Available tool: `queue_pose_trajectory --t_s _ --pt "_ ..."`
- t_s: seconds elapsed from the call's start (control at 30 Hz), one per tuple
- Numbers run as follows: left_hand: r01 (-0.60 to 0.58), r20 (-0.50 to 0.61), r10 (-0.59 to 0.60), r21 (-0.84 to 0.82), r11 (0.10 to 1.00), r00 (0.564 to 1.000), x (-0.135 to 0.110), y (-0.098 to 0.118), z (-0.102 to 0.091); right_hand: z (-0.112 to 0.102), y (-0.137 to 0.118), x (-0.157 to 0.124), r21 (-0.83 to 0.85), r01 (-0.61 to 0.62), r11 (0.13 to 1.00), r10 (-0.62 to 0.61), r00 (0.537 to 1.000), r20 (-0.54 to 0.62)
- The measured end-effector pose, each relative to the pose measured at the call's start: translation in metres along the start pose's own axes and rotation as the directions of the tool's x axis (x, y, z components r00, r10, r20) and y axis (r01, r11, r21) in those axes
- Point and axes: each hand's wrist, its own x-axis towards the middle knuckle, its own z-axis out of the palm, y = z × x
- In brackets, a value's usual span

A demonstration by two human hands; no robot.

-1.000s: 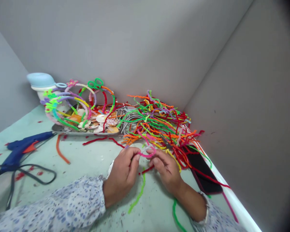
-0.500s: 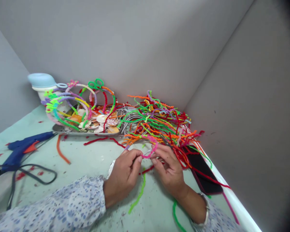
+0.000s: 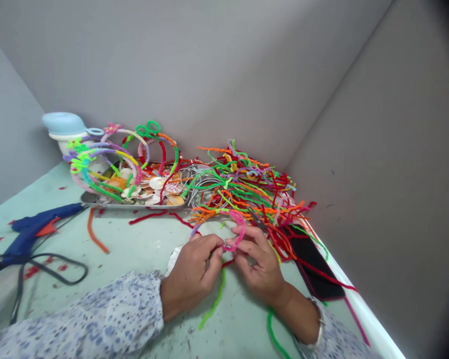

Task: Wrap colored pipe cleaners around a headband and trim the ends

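Holding the curved, fuzzy multicoloured chenille band (image 3: 240, 218) above the pale-green table (image 3: 134, 244), your left grip (image 3: 194, 264) pinches its near edge, probably steadying it; your right grip (image 3: 262, 267) closes loosely around its pink side, colourful chenille stems (image 3: 247, 184) lying within reach.

You are holding a loop (image 3: 242, 230) between left hand (image 3: 194, 267) and right hand (image 3: 264, 271), before the pipe-cleaner heap (image 3: 247, 183); left of that, shells (image 3: 156, 183) are lying in a tray (image 3: 134, 205); on the worktop (image 3: 134, 249), a glue gun (image 3: 26, 238) is lying left, a phone (image 3: 322, 285) right
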Motion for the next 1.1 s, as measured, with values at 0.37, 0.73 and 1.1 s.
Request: queue_pose_trajectory --t_s 0.37,0.73,1.1 --pt "-0.006 -0.088 0.009 0.039 0.999 0.996 -0.0014 0.0010 -0.0030 -0.0001 -0.0001 0.0003 -0.111 0.013 0.994 -0.015 1.000 -0.022" --pt "-0.090 -0.166 0.117 0.160 0.983 0.979 0.0021 -0.0001 -0.0051 -0.0010 0.0069 -0.0008 -0.152 -0.032 0.988 0.027 0.999 -0.040" --pt "-0.111 -0.141 0.133 0.153 0.982 0.981 0.0026 -0.0007 -0.0041 0.0006 0.0067 -0.0022 -0.192 -0.051 0.980 0.039 0.997 -0.064"
